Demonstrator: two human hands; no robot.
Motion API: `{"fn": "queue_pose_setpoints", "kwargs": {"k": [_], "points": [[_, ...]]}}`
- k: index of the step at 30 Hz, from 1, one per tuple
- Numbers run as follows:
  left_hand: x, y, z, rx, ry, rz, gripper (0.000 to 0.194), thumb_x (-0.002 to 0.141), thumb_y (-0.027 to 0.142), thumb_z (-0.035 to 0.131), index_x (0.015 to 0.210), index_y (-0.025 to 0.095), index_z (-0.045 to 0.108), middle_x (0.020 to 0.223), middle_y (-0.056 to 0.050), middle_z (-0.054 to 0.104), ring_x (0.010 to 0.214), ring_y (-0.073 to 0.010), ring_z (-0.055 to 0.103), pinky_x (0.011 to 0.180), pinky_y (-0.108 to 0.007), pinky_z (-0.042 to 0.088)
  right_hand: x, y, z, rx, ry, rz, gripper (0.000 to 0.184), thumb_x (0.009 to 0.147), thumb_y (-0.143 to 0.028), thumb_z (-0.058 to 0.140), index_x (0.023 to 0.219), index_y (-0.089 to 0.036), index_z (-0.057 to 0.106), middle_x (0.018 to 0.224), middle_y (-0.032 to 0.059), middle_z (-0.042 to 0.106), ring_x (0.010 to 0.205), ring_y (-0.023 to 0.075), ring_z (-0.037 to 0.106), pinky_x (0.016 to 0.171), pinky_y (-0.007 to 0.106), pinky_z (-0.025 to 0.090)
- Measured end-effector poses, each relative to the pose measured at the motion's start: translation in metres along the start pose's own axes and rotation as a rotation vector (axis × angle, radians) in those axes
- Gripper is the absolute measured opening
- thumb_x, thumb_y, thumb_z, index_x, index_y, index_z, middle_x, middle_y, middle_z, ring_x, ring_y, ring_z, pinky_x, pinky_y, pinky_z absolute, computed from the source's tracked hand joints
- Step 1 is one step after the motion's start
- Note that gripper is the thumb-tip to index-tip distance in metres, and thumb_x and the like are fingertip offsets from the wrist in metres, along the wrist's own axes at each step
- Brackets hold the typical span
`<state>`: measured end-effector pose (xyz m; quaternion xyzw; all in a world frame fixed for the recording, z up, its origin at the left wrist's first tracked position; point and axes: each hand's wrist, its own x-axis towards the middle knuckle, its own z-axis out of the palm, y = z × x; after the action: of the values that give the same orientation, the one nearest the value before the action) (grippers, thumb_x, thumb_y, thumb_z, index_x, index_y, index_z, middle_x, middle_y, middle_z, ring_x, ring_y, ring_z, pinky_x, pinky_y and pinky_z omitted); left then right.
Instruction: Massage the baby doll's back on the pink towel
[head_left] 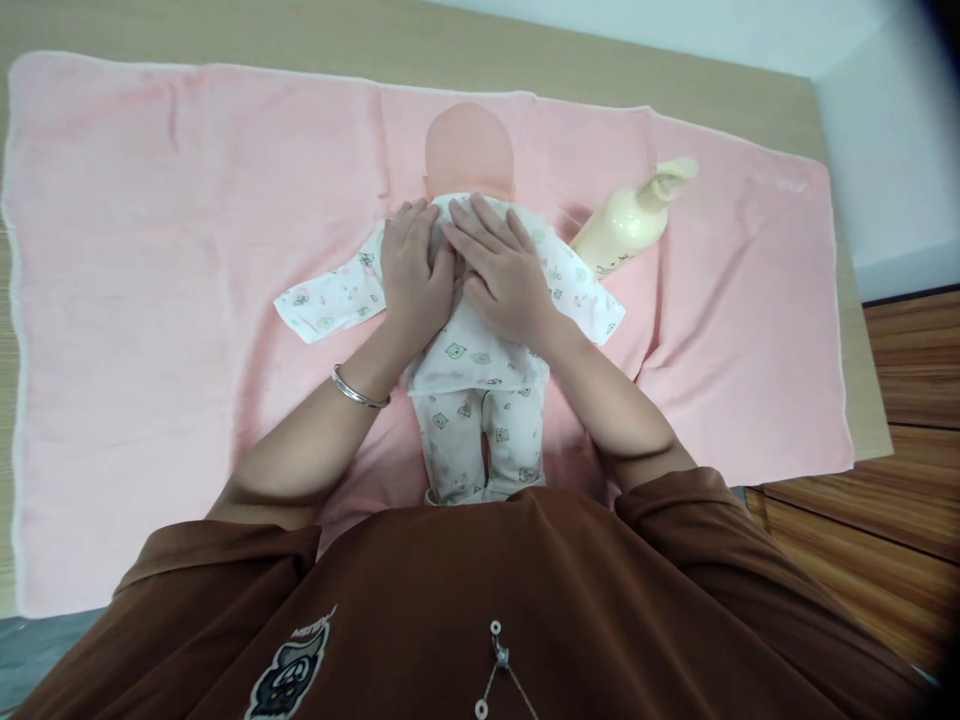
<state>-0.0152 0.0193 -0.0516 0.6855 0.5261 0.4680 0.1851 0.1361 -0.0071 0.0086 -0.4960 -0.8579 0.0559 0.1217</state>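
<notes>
A baby doll [470, 150] lies face down on a pink towel [135, 300], its bald head pointing away from me. It wears a white printed top [487, 360] and matching trousers [454, 440], with the sleeves spread out to both sides. My left hand [416, 275] rests flat on the left of the doll's upper back, a silver bangle on that wrist. On the right of the upper back lies my right hand [510, 275], palm down with fingers stretched out. The two hands are close together near the doll's neckline. Neither grips anything visible.
A cream pump bottle [626, 225] lies tilted on the towel, right of the doll and touching or close behind its right sleeve. Under the towel is a light wooden table [780, 115]. A white wall stands behind, and brown wood panels [900, 440] are at right.
</notes>
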Motion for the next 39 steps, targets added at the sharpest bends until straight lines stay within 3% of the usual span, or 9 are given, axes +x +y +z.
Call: {"fn": "queue_pose_setpoints", "kwargs": {"k": [5, 8, 14, 20, 24, 28, 32, 36, 39], "points": [[0.001, 0.002, -0.003, -0.015, -0.007, -0.015, 0.051, 0.103, 0.067, 0.037, 0.127, 0.028, 0.06, 0.138, -0.009, 0.062, 0.14, -0.0286, 0.049, 0.125, -0.055, 0.033, -0.011, -0.021, -0.004, -0.111, 0.005, 0.068, 0.067, 0.094, -0.014, 0.048, 0.16, -0.008, 0.036, 0.17, 0.0119, 0.028, 0.16, 0.0363, 0.017, 0.132, 0.059, 0.012], [0.002, -0.007, -0.001, 0.008, -0.003, 0.012, 0.062, 0.1, 0.077, 0.035, 0.127, 0.027, 0.06, 0.135, -0.01, 0.065, 0.136, -0.0297, 0.053, 0.124, -0.057, 0.034, -0.028, -0.048, -0.008, -0.112, 0.02, -0.045, 0.064, 0.098, -0.015, 0.045, 0.16, -0.005, 0.035, 0.169, 0.0193, 0.029, 0.159, 0.0349, 0.021, 0.133, 0.052, 0.015], [-0.001, -0.002, -0.005, -0.019, 0.015, 0.011, 0.042, 0.104, 0.063, 0.041, 0.123, 0.031, 0.061, 0.134, -0.006, 0.065, 0.134, -0.0309, 0.055, 0.12, -0.055, 0.041, -0.013, -0.014, -0.006, 0.003, 0.044, -0.048, 0.059, 0.098, -0.009, 0.039, 0.157, -0.015, 0.041, 0.166, 0.0034, 0.04, 0.157, 0.0193, 0.029, 0.135, 0.047, 0.015], [-0.002, 0.007, -0.005, -0.005, 0.079, 0.081, 0.035, 0.104, 0.047, 0.045, 0.122, 0.023, 0.064, 0.127, -0.01, 0.069, 0.124, -0.0299, 0.059, 0.111, -0.051, 0.047, -0.017, -0.021, 0.003, -0.042, 0.099, 0.273, 0.067, 0.099, -0.024, 0.055, 0.16, -0.008, 0.032, 0.171, 0.0167, 0.025, 0.158, 0.0425, 0.019, 0.128, 0.064, 0.022], [-0.001, 0.001, -0.002, 0.004, 0.096, 0.074, 0.039, 0.104, 0.049, 0.042, 0.121, 0.021, 0.063, 0.124, -0.008, 0.07, 0.12, -0.0263, 0.061, 0.109, -0.052, 0.049, -0.035, -0.048, 0.004, -0.069, 0.12, 0.151, 0.067, 0.098, -0.025, 0.054, 0.159, -0.005, 0.033, 0.169, 0.0175, 0.028, 0.159, 0.0436, 0.014, 0.132, 0.062, 0.017], [-0.002, 0.005, -0.005, 0.007, 0.062, 0.046, 0.031, 0.104, 0.044, 0.043, 0.122, 0.026, 0.063, 0.129, -0.007, 0.068, 0.126, -0.0274, 0.059, 0.113, -0.053, 0.046, -0.018, -0.02, 0.0, -0.018, 0.043, 0.075, 0.06, 0.099, -0.023, 0.047, 0.158, -0.014, 0.039, 0.17, 0.0054, 0.03, 0.161, 0.0317, 0.014, 0.135, 0.056, 0.011], [-0.004, 0.013, -0.009, -0.023, 0.047, 0.018, 0.028, 0.099, 0.039, 0.052, 0.123, 0.029, 0.063, 0.134, -0.008, 0.064, 0.132, -0.0311, 0.054, 0.118, -0.054, 0.042, 0.005, 0.014, -0.001, 0.048, 0.022, 0.262, 0.061, 0.1, -0.02, 0.043, 0.161, -0.023, 0.035, 0.171, 0.0002, 0.028, 0.162, 0.0332, 0.011, 0.131, 0.063, 0.016], [-0.002, 0.008, -0.006, -0.015, 0.069, 0.031, 0.032, 0.101, 0.043, 0.05, 0.124, 0.026, 0.063, 0.128, -0.011, 0.062, 0.126, -0.0306, 0.054, 0.113, -0.055, 0.044, -0.006, -0.018, 0.001, -0.06, 0.048, 0.456, 0.067, 0.101, -0.028, 0.05, 0.16, -0.003, 0.03, 0.168, 0.0201, 0.029, 0.158, 0.0417, 0.02, 0.13, 0.061, 0.018], [0.003, -0.007, -0.003, 0.041, 0.017, 0.007, 0.044, 0.102, 0.053, 0.043, 0.129, 0.022, 0.059, 0.127, -0.011, 0.061, 0.124, -0.0287, 0.052, 0.113, -0.057, 0.04, -0.022, -0.051, 0.003, -0.13, 0.069, 0.2, 0.066, 0.098, -0.018, 0.049, 0.159, 0.003, 0.031, 0.168, 0.0235, 0.027, 0.157, 0.0474, 0.016, 0.131, 0.062, 0.014]]}}
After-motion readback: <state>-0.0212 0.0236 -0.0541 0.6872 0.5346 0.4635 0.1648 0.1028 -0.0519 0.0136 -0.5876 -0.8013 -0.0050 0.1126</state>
